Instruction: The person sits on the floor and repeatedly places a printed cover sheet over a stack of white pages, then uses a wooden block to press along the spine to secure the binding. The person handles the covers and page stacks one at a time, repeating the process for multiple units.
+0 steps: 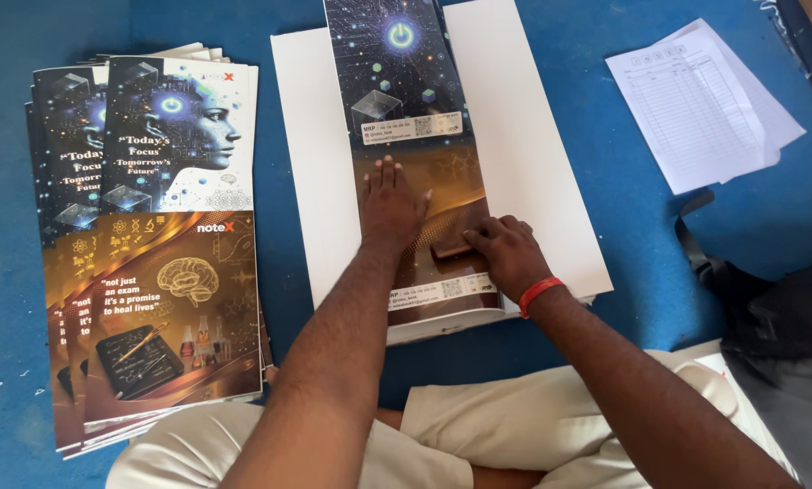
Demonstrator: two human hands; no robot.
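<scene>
While your left hand (390,206) lies flat and spread on the folded cover (415,163), your right hand (506,254) pinches a small brown block (451,248) against its crease; finished printed covers (152,244) stack at nine o'clock, white sheets (515,145) lie beneath.

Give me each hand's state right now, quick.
Left hand: open, flat, palm down on the printed cover sheet.
Right hand: closed on a small brown block, pressing it against the sheet.
</scene>
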